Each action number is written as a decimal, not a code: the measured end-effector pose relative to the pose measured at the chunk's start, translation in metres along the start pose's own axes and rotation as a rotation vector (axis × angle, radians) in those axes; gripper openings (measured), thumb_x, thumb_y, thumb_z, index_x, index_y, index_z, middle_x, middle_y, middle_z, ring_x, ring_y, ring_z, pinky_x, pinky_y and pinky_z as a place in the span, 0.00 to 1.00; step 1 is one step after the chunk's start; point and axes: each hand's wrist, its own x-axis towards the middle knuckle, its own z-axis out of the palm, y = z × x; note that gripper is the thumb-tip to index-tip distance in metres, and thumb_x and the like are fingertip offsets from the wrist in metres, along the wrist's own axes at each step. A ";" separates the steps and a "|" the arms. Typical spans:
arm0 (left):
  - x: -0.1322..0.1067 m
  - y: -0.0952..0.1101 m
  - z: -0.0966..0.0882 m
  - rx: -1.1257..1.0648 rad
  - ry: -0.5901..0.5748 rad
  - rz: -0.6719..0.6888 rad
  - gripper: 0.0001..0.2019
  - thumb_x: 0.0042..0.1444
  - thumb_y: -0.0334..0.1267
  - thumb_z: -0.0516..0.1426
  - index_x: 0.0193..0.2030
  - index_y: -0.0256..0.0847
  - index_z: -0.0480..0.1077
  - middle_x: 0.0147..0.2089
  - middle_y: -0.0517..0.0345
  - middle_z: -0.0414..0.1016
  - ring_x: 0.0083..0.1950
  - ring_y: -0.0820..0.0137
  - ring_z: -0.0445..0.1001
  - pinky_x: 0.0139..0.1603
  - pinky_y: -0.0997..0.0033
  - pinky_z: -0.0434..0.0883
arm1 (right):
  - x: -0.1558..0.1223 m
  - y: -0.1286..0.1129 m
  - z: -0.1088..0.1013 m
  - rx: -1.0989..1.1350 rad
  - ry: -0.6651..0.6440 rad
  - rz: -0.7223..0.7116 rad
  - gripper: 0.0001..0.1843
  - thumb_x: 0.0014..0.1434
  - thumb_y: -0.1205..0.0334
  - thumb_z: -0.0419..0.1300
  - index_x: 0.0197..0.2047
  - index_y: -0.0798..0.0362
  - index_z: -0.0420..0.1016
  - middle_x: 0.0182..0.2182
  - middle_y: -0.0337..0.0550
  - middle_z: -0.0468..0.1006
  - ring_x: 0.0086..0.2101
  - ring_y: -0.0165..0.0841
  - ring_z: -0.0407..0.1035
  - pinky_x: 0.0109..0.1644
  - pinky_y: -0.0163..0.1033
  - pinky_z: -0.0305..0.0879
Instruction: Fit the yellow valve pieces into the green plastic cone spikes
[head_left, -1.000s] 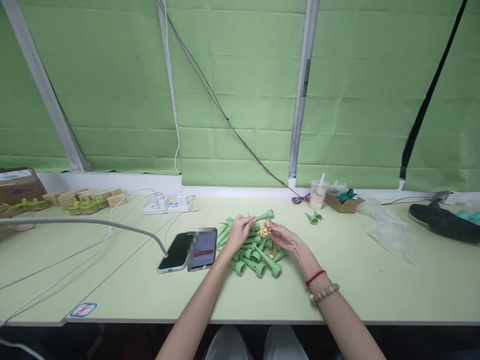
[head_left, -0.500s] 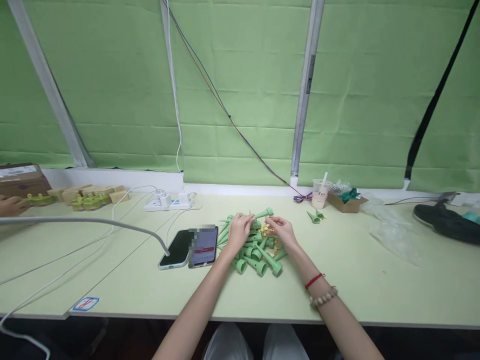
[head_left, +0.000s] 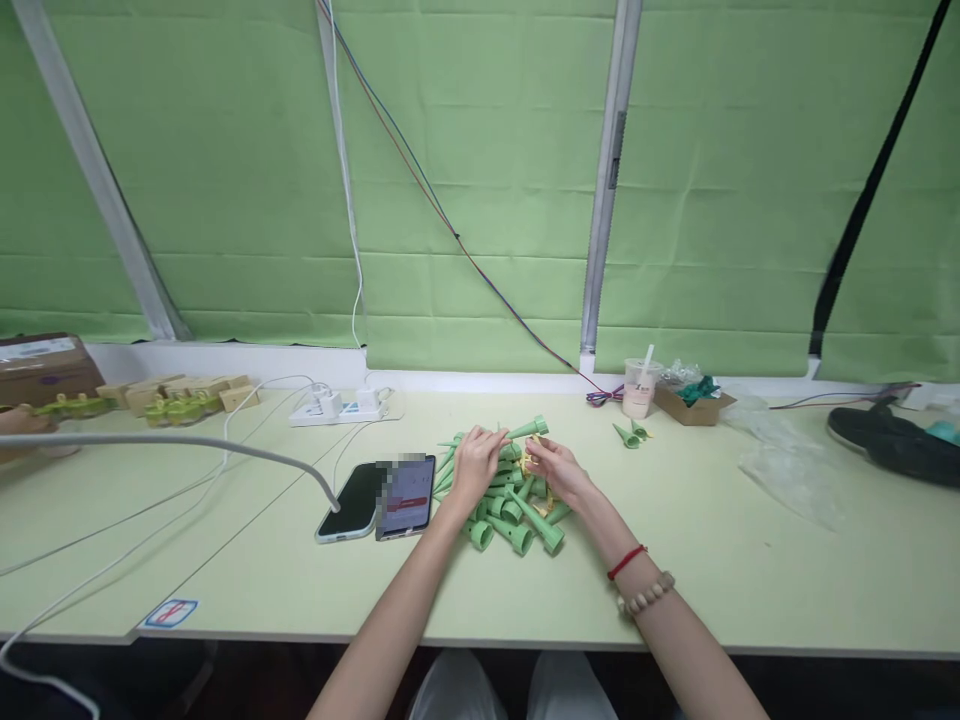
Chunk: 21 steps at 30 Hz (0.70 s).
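A pile of green plastic cones (head_left: 510,505) lies on the pale green table (head_left: 300,580) in front of me. My left hand (head_left: 478,462) is closed around one green cone (head_left: 529,430), whose wide end points right. My right hand (head_left: 559,470) is closed in a pinch just right of it, over several small yellow pieces (head_left: 529,463) among the cones. What the right fingers hold is too small to make out.
Two phones (head_left: 382,497) lie left of the pile, one on a grey cable. A power strip (head_left: 337,408), a drink cup (head_left: 637,388), a small cardboard tray (head_left: 690,404), two loose cones (head_left: 628,433), a plastic bag (head_left: 780,455) and wooden blocks (head_left: 180,395) stand around.
My right hand dipped onto the yellow pieces and turned back toward the held cone. The left hand kept its cone nearly still. A person's hand at the far left edge drew back.
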 end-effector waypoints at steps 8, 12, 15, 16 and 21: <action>-0.001 -0.002 -0.003 0.196 0.062 0.111 0.11 0.57 0.38 0.50 0.39 0.41 0.72 0.27 0.56 0.74 0.32 0.68 0.64 0.31 0.69 0.57 | 0.002 0.011 0.006 -0.430 0.258 -0.402 0.12 0.38 0.58 0.64 0.21 0.57 0.66 0.18 0.35 0.68 0.20 0.25 0.63 0.24 0.34 0.70; -0.002 -0.001 -0.002 0.201 0.075 0.121 0.11 0.57 0.39 0.49 0.40 0.40 0.72 0.27 0.55 0.74 0.32 0.68 0.64 0.32 0.69 0.58 | -0.002 0.012 0.008 -0.526 0.304 -0.485 0.11 0.40 0.61 0.62 0.20 0.55 0.62 0.18 0.34 0.66 0.20 0.25 0.62 0.20 0.32 0.68; -0.002 -0.002 -0.001 0.138 0.088 0.082 0.12 0.58 0.38 0.49 0.40 0.39 0.72 0.27 0.55 0.73 0.31 0.68 0.63 0.31 0.70 0.59 | -0.002 0.009 0.008 -0.439 0.227 -0.359 0.14 0.40 0.56 0.63 0.25 0.55 0.64 0.21 0.36 0.68 0.21 0.28 0.65 0.18 0.33 0.68; -0.002 -0.003 -0.001 0.105 0.087 0.060 0.12 0.58 0.37 0.49 0.40 0.38 0.71 0.27 0.55 0.73 0.31 0.68 0.63 0.31 0.70 0.59 | -0.002 0.008 0.007 -0.386 0.194 -0.296 0.15 0.41 0.53 0.63 0.28 0.55 0.66 0.22 0.38 0.70 0.22 0.29 0.66 0.18 0.34 0.69; -0.002 -0.009 0.000 -0.044 0.062 -0.021 0.12 0.58 0.35 0.48 0.43 0.38 0.70 0.28 0.57 0.73 0.32 0.69 0.62 0.33 0.71 0.62 | -0.001 -0.001 0.003 -0.105 -0.008 -0.042 0.15 0.49 0.52 0.60 0.36 0.55 0.72 0.35 0.44 0.75 0.32 0.30 0.71 0.23 0.31 0.71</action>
